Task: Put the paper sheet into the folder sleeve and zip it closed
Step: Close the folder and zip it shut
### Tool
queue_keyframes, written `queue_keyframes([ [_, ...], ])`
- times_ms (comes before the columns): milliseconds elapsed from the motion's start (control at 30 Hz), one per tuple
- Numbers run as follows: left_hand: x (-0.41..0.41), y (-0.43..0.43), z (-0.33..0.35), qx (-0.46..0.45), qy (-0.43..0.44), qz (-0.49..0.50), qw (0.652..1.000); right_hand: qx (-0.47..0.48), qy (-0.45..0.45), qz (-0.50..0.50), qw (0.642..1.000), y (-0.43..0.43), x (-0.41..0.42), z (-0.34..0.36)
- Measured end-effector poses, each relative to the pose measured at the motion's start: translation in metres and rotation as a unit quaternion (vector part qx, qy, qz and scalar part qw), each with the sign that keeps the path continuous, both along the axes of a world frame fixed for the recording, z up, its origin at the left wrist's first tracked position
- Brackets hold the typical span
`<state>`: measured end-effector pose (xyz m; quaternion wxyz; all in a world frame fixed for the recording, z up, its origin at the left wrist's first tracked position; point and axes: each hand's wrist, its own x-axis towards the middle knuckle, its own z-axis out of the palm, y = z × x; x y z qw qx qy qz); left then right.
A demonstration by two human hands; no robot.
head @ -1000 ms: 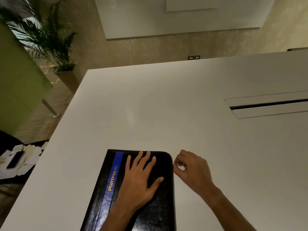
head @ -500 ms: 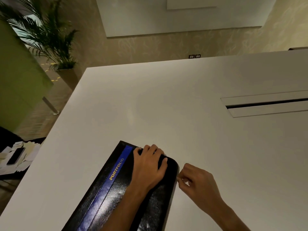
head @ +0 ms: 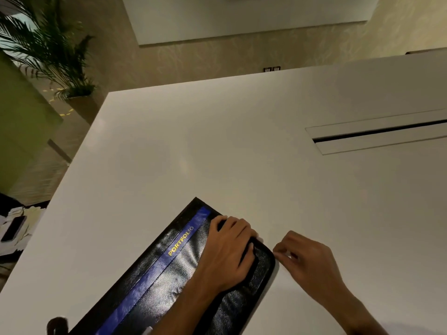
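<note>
A black portfolio folder (head: 169, 274) with a blue stripe and gold "PORTFOLIO" lettering lies closed on the white table (head: 217, 153), turned diagonally. My left hand (head: 227, 252) presses on its top right part, fingers curled over the far edge. My right hand (head: 304, 259) is just off the folder's rounded right corner, thumb and fingers pinched on something small at the folder's edge, apparently the zipper pull. The paper sheet is not visible.
A long cable slot (head: 377, 136) is set into the table at the right. A potted palm (head: 48, 56) stands on the floor at the far left. A phone (head: 13, 228) and loose papers lie on a low surface left of the table.
The folder has rotated clockwise into a diagonal. My left hand went from flat on the cover to curled over the far edge. My right hand stayed pinched at the corner.
</note>
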<state>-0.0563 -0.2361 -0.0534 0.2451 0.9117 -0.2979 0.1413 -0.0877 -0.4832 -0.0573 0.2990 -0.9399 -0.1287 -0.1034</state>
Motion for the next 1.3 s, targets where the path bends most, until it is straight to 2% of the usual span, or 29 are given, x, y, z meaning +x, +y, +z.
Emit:
queue_keyframes([
  [300,-0.027,-0.023,-0.002,0.046,-0.004,-0.112,0.993,0.021,-0.002,-0.013,1.000,-0.003,-0.011,-0.006],
  [400,-0.029,-0.023,-0.002,0.028,-0.004,-0.137,0.990,0.028,0.007,-0.021,0.999,-0.001,-0.013,-0.008],
  [467,-0.021,-0.016,0.002,-0.004,-0.006,-0.073,0.997,0.036,0.019,-0.015,0.999,-0.001,-0.012,-0.009],
  [533,-0.002,-0.004,0.010,0.000,-0.013,0.095,0.995,0.045,0.023,0.003,0.999,-0.002,-0.008,-0.009],
  [600,0.020,0.011,0.017,0.043,0.035,0.267,0.962,0.041,0.019,0.011,0.999,-0.004,-0.005,-0.009],
  [667,0.033,0.019,0.016,0.066,0.107,0.349,0.929,0.021,0.012,0.015,1.000,-0.006,-0.003,-0.010],
  [900,0.038,0.023,0.009,-0.047,0.128,0.303,0.943,-0.019,-0.016,0.030,0.999,0.003,0.022,-0.004],
  [1067,0.038,0.024,0.012,-0.073,0.143,0.293,0.942,-0.024,-0.021,0.027,0.999,0.013,0.036,-0.002],
  [1300,0.037,0.025,0.009,-0.074,0.153,0.295,0.940,0.031,0.027,0.067,0.997,0.034,0.069,-0.008],
])
